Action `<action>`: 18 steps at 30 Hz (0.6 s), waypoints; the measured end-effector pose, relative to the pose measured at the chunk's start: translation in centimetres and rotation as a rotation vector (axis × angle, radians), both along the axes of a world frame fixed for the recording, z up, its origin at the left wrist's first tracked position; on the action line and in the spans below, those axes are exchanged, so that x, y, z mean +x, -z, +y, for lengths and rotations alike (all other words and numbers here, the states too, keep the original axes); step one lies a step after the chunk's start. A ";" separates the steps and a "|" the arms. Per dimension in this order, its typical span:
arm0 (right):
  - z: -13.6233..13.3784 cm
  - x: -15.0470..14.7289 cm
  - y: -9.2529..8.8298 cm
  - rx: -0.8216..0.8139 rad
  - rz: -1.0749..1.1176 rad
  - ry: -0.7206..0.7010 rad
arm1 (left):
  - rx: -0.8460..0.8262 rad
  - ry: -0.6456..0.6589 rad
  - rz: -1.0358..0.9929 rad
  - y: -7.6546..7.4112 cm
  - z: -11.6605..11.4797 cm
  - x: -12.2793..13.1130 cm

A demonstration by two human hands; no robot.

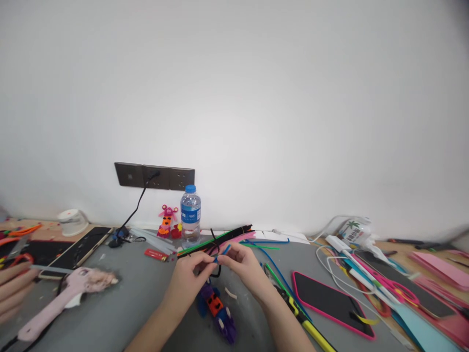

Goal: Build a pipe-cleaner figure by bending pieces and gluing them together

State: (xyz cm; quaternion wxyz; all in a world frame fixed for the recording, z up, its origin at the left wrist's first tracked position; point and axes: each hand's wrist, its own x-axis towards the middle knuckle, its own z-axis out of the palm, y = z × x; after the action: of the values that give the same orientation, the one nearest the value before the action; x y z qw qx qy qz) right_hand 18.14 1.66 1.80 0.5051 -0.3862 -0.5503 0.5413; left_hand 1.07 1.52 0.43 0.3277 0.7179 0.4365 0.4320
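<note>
Between my left hand [188, 274] and my right hand [242, 266], a short blue pipe cleaner [226, 250] is pinched at the fingertips. Its blue end sticks up beside my right fingers. A thin black pipe cleaner [212, 235] rises behind the fingertips; whether I grip it too, I cannot tell. Just below my hands, a small purple, orange and black pipe-cleaner figure [215, 305] lies on the grey mat [146, 303]. Behind my hands are bundled black pipe cleaners [234, 235] with green and pink ones.
A water bottle [191, 215] and an orange-pink figure [166, 221] stand by the wall. A pink glue gun [54, 308] lies left, near another person's hand [16, 288]. To the right are a pink-cased phone [331, 305], a yellow-black tool [304, 318] and pink scissors [394, 286].
</note>
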 end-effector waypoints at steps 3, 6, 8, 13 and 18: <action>0.0 0.1 0.0 0.009 -0.025 0.021 | -0.081 -0.006 -0.098 -0.1 0.0 0.1; 0.0 -0.1 0.1 0.007 -0.040 0.037 | -0.136 0.008 -0.196 -0.2 0.0 0.1; -0.1 -0.2 0.1 0.010 -0.046 0.033 | -0.125 0.013 -0.210 -0.3 0.0 0.0; -0.2 -0.5 0.0 0.000 -0.021 0.015 | -0.113 0.012 -0.230 -0.3 0.1 -0.2; -0.2 -0.6 0.4 -0.037 0.034 0.018 | -0.148 -0.008 -0.268 -0.5 0.2 -0.2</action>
State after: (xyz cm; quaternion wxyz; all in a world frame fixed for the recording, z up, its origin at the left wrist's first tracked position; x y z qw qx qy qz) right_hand 17.52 1.49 1.40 0.5120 -0.3910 -0.5281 0.5533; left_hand 0.89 1.69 0.90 0.4335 0.6260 0.4221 0.4920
